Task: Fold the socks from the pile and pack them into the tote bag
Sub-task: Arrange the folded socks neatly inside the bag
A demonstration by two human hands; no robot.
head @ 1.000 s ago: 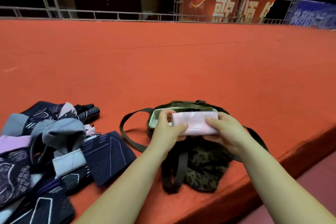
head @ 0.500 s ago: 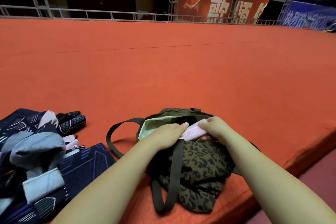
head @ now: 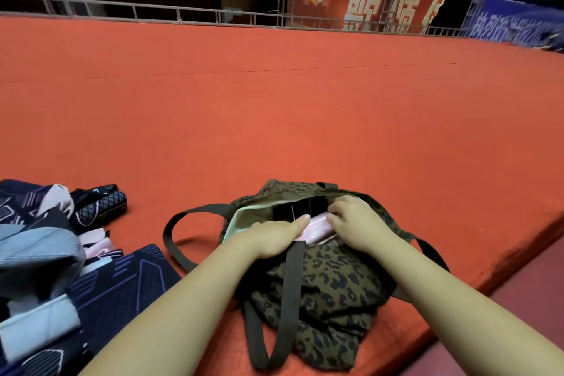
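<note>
A leopard-print tote bag [head: 329, 290] with dark straps lies on the red carpet, its mouth open and showing pale green lining. A folded pink sock [head: 316, 229] sits low in the mouth, mostly hidden. My left hand [head: 271, 236] holds its left end, fingers along the top. My right hand [head: 355, 223] grips its right end with curled fingers, inside the bag's opening. The pile of socks [head: 45, 259], navy, grey, white and pink, lies at the left.
The red carpeted platform [head: 305, 119] stretches far ahead. Its front edge drops to a darker floor [head: 518, 308] at the lower right. A metal railing [head: 152, 12] and banners stand at the back.
Both hands have lowered the pink folded sock from above the bag down into its mouth. The view has shifted left and closer to the bag.
</note>
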